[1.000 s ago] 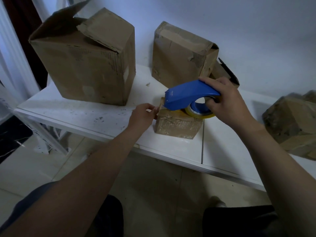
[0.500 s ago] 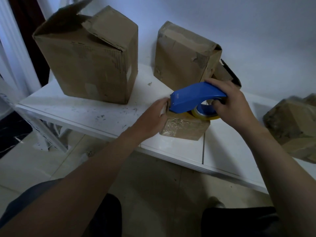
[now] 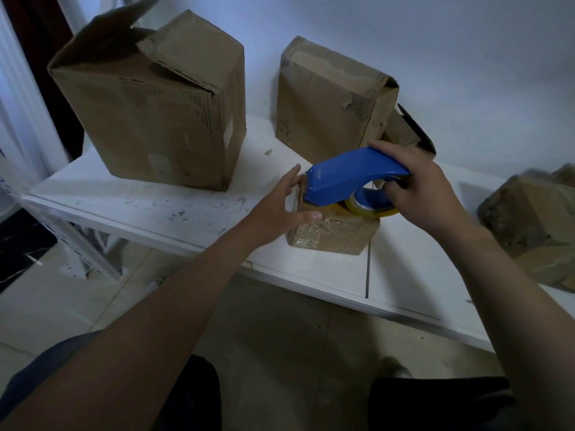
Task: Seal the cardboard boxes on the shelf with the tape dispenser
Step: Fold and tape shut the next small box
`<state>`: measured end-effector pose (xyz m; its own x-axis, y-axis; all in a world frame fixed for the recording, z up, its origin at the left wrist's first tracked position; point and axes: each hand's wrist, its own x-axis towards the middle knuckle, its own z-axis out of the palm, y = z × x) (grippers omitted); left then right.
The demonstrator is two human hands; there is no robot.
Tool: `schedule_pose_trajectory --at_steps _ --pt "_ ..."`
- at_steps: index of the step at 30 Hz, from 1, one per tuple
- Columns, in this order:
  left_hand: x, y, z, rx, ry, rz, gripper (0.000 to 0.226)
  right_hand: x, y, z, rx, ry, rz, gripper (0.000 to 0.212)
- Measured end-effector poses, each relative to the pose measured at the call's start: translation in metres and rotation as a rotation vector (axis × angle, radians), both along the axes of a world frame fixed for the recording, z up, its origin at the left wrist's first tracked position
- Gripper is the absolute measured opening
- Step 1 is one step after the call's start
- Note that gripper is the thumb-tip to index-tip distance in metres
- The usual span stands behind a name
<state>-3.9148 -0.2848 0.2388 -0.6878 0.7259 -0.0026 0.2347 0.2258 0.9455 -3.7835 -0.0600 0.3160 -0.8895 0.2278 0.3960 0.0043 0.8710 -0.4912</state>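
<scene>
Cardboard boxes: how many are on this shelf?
5: large box left, tall box behind, half-hidden box beside it, small box under tape dispenser, crumpled box right; more may hide.

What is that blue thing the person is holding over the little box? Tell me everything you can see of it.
It is a tape dispenser: a smooth blue shell that looks like plastic, curved like a hood, with a roll of yellowish tape on a blue hub beneath its rear. The right hand grips that rear end, fingers curled under the shell. The front end points left and tilts down onto the top of the small cardboard box, where the roll seems to rest too.
</scene>
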Motion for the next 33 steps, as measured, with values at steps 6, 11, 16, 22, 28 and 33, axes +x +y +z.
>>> schedule_pose_trajectory --at_steps 6,11,16,22,28,33 --pt "-0.009 0.005 -0.003 0.016 0.089 0.012 0.088 0.004 0.004 0.003 -0.015 0.002 0.007 0.078" --pt "-0.01 0.004 -0.004 0.04 0.143 0.02 0.076 0.004 0.007 0.005 0.027 -0.017 0.0 0.08" --pt "-0.009 0.003 -0.009 0.067 0.159 0.017 0.056 0.003 0.009 0.005 0.08 -0.054 -0.009 0.08" --pt "-0.007 -0.001 -0.014 0.103 0.194 0.042 0.054 0.003 0.01 0.004 0.083 -0.063 -0.005 0.079" --pt "-0.009 -0.002 -0.013 0.093 0.207 0.053 0.056 0.004 0.009 0.005 0.112 -0.074 -0.016 0.079" --pt "-0.009 0.0 -0.01 0.075 0.213 0.044 0.051 0.011 0.014 0.007 0.155 -0.073 -0.063 0.077"
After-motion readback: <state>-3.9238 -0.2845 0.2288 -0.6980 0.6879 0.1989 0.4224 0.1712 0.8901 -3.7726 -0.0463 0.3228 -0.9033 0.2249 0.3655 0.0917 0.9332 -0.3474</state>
